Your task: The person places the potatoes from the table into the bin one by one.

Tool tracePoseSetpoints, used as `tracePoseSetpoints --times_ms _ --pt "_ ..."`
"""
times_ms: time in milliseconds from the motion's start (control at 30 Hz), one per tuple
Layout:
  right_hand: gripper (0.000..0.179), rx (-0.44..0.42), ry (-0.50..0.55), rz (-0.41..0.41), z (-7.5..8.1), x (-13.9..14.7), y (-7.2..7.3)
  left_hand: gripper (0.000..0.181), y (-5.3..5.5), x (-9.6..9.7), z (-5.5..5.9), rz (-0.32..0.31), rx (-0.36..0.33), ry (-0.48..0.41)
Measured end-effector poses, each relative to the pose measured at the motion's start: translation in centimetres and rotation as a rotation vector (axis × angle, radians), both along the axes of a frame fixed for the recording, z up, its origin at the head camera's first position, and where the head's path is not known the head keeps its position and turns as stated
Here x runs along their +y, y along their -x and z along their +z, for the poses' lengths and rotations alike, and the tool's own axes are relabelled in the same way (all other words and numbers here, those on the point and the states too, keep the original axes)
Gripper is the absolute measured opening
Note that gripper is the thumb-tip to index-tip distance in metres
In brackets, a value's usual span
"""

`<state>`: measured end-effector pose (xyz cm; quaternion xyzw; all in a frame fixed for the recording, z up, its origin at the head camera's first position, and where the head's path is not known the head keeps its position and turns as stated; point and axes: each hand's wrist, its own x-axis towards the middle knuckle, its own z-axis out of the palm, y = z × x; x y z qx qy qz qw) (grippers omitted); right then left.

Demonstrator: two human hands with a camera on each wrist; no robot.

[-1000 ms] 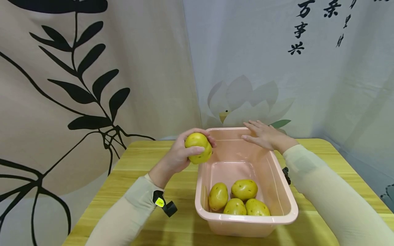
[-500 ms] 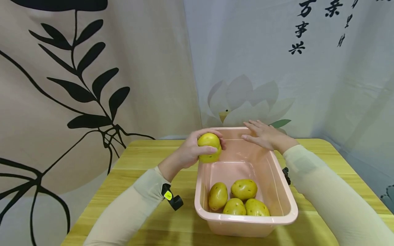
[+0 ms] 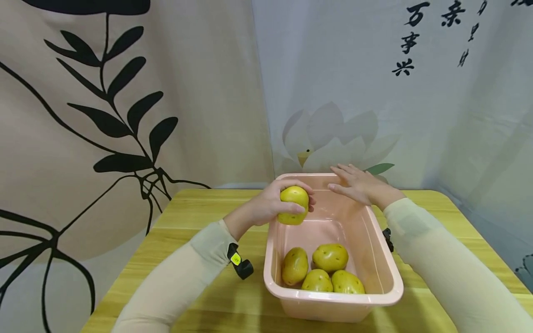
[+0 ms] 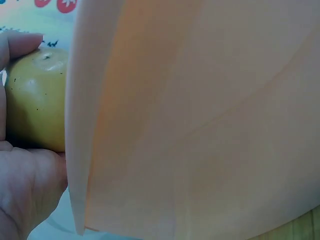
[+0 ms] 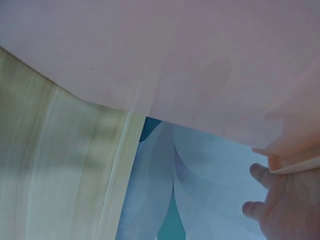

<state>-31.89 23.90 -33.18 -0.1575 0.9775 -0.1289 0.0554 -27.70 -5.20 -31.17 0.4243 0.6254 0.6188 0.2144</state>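
Note:
My left hand (image 3: 266, 203) grips a yellow potato (image 3: 294, 200), thumb in front and fingers round its far side. It holds the potato above the far left part of a pink plastic basin (image 3: 333, 299). In the left wrist view the basin wall (image 4: 200, 115) covers part of the potato (image 4: 35, 100). With fingers spread and fairly straight, my right hand (image 3: 360, 186) rests on the basin's far right corner. The right wrist view shows its fingertips (image 5: 260, 174) just past the rim. Several potatoes (image 3: 330, 257) lie in the basin's near end.
The basin stands on a wooden table (image 3: 208, 212). A pale curtain (image 3: 216, 92) with printed black leaves hangs behind it on the left, and another with a lotus print (image 3: 333, 132) and dark characters on the right.
My left hand has carried the potato rightward, from over the basin's left rim to further inside above it. The right hand and the potatoes in the basin have stayed put.

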Motion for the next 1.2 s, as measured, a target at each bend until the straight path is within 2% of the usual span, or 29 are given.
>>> tracePoseSetpoints --times_ms 200,500,733,900,1000,1133,1200 --pt "0.086 0.02 0.009 0.014 -0.2 -0.1 0.1 0.038 0.6 0.5 0.0 -0.069 -0.04 0.081" --pt "0.086 0.012 -0.001 0.018 -0.1 -0.1 0.1 0.035 1.4 1.7 0.5 -0.075 -0.005 0.318" --pt "0.086 0.002 -0.01 0.019 -0.1 -0.1 0.1 0.037 2.3 2.3 1.1 -0.09 0.005 0.461" --pt "0.086 0.005 -0.018 0.022 0.0 0.0 0.2 0.037 2.9 2.7 1.7 -0.134 -0.079 0.544" --pt "0.086 0.006 -0.019 0.023 0.1 0.1 0.2 0.036 3.2 3.1 2.0 -0.158 -0.101 0.606" --pt "0.086 0.003 -0.016 0.021 0.2 0.1 0.1 0.033 3.6 3.8 1.8 -0.174 -0.095 0.68" --pt "0.086 0.002 -0.012 0.018 0.2 0.1 0.0 0.037 3.8 4.1 1.6 -0.188 -0.138 0.699"
